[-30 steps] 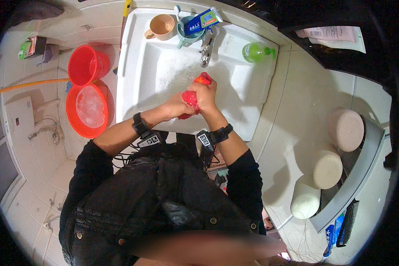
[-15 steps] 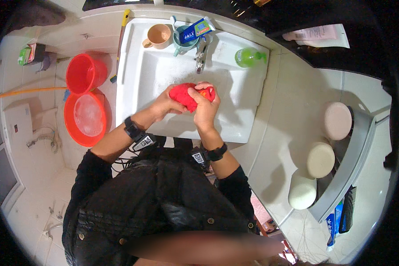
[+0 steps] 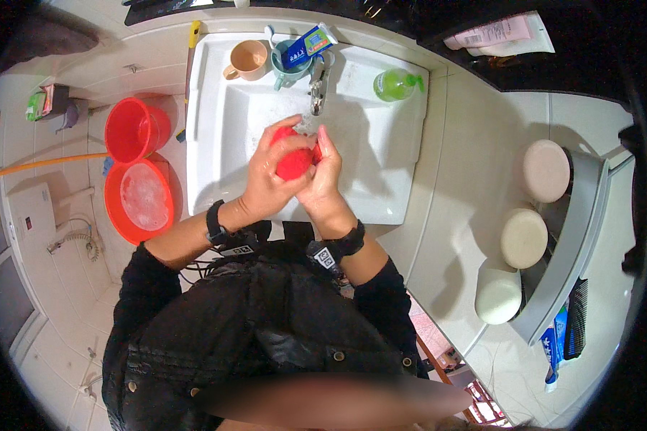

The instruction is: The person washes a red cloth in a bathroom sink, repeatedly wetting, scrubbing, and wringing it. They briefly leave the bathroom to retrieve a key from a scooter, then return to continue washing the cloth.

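A bunched, wet-looking red cloth is squeezed between my two hands over the white sink. My left hand wraps it from the left and top, fingers curled round it. My right hand is pressed against its right side, thumb raised; its other fingers are partly hidden behind the cloth and my left hand. Just beyond my fingers stands the metal faucet. Soap suds speckle the basin near the cloth.
Along the sink's back ledge stand a peach mug, a teal cup holding a toothpaste tube, and a green pump bottle. A red bucket and a sudsy red washbasin are at left. Three pale rounded containers line the right counter.
My left hand has shifted over the cloth from its left end, and my right hand has turned more upright. The cloth is bunched into a smaller ball.
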### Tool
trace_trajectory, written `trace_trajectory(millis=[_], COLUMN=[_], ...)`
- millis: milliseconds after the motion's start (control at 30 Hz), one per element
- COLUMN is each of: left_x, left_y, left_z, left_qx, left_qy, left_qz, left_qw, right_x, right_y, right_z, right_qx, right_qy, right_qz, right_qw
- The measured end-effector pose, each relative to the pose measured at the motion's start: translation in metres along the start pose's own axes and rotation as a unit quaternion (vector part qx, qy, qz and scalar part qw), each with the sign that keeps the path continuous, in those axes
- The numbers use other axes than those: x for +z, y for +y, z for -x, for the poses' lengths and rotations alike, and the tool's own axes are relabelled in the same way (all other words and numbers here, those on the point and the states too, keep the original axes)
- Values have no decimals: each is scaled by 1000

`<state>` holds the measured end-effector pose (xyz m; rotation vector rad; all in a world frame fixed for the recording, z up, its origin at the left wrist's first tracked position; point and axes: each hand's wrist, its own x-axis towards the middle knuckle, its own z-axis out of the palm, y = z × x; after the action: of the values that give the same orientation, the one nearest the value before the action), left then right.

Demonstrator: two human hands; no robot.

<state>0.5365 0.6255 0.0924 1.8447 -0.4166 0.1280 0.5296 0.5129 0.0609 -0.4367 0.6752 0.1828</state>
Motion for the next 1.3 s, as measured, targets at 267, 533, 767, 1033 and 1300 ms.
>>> trace_trajectory(millis=[267, 533, 767, 1033, 1300], left_x=[-17, -27, -18, -14, -1], left_y=[4, -6, -35, -89, -92], left_z=[-2, 0, 11, 19, 19], left_qx=[224, 400, 402, -364, -492], left_qy=[-125, -208, -284, -144, -147], left_qz=[-79, -139, -126, 219, 429], left_qw=[963, 882, 861, 894, 744], right_x=[7, 8, -11, -60, -37], right_y=[-16, -17, -5, -31, -62], right_z=[-2, -11, -26, -19, -5], right_qx=[175, 244, 233, 56, -68], right_qy=[-61, -107, -43, -75, -258], right_qz=[39, 180, 280, 284, 84], right_qw=[982, 947, 930, 954, 960])
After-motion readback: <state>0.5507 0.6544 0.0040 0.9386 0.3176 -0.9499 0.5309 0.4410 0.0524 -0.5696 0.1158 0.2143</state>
